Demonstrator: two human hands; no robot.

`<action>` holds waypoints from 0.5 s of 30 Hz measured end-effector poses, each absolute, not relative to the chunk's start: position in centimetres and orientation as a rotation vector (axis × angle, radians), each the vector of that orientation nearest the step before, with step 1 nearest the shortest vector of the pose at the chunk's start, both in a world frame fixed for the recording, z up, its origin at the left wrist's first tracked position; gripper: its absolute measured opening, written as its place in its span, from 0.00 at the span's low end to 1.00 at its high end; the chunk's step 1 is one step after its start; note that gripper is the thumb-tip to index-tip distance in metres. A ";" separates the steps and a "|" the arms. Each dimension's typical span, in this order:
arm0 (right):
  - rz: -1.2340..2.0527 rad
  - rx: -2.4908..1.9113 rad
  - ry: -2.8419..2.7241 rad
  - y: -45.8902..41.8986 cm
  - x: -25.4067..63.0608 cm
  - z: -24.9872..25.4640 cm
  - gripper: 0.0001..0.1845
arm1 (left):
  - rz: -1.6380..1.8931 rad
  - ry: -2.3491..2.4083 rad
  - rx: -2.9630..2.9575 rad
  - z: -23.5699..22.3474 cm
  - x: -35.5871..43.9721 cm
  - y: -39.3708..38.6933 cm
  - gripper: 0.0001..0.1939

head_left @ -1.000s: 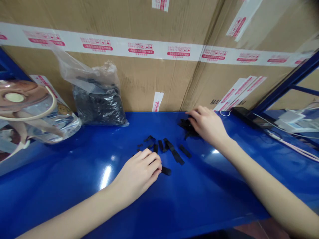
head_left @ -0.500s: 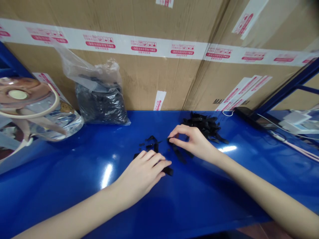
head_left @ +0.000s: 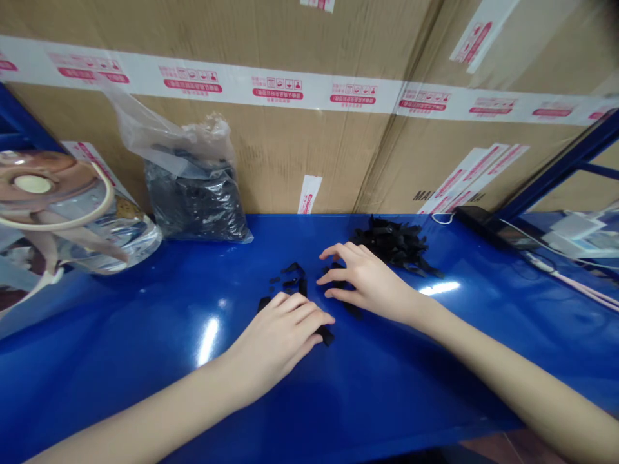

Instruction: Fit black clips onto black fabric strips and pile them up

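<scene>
My left hand (head_left: 285, 335) is closed over a flat black strip (head_left: 325, 335) on the blue table. One end of the strip pokes out by the thumb and index finger. Another black end (head_left: 264, 303) shows beyond the fingers; whether it is the same piece I cannot tell. To the right, my right hand (head_left: 360, 280) is open, fingers spread and curved just above black strips (head_left: 352, 310) that it partly covers. Small black pieces (head_left: 293, 282) lie beyond my left fingertips. Behind my right hand rests a heap of black strips (head_left: 394, 241).
A clear plastic bag (head_left: 198, 200) full of black pieces stands at the back left, beside a transparent water jug (head_left: 116, 238). Large cardboard boxes (head_left: 271, 148) wall off the back of the blue table (head_left: 367, 393). A black device (head_left: 493, 229) and cables (head_left: 575, 290) lie at the right.
My right hand has opened from a pinch on a small black piece and spread its fingers, shifting slightly left and down. My left hand stays nearly still on the strip.
</scene>
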State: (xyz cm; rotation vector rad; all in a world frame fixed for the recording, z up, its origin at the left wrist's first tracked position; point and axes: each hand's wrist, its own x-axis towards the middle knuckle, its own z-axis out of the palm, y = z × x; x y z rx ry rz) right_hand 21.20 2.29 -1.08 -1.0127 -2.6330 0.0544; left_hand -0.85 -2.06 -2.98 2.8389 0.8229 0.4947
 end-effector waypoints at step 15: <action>0.184 -1.043 -2.535 1.7 20.3 -0.6 0.09 | 0.811 1.001 2.253 -3.1 -1.1 -1.8 0.07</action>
